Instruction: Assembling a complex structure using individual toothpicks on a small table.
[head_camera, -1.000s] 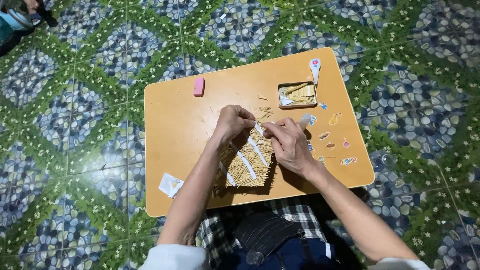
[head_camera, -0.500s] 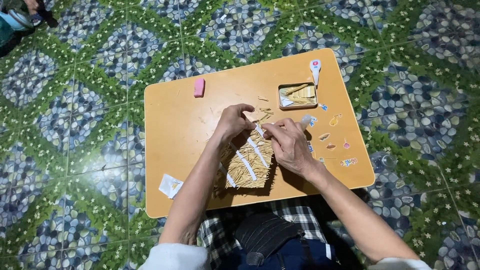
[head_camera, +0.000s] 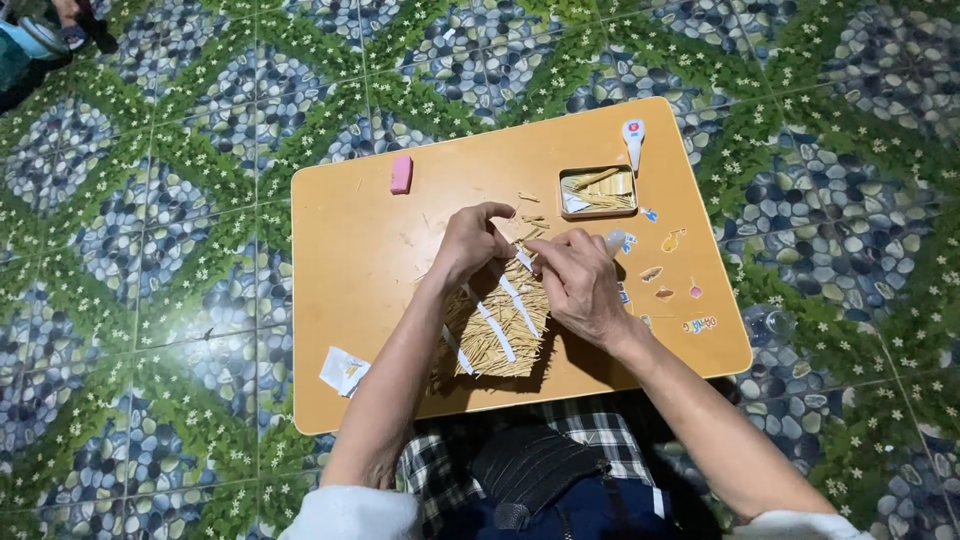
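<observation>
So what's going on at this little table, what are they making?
A person sits at a low orange table, both hands on a flat panel of thin sticks crossed by white strips. The left hand and right hand meet at the panel's far edge, pinching something small I can't make out. Behind them sits a small tin of sticks, with a white tube and a pink eraser further off. What it will be, I can't tell.
</observation>
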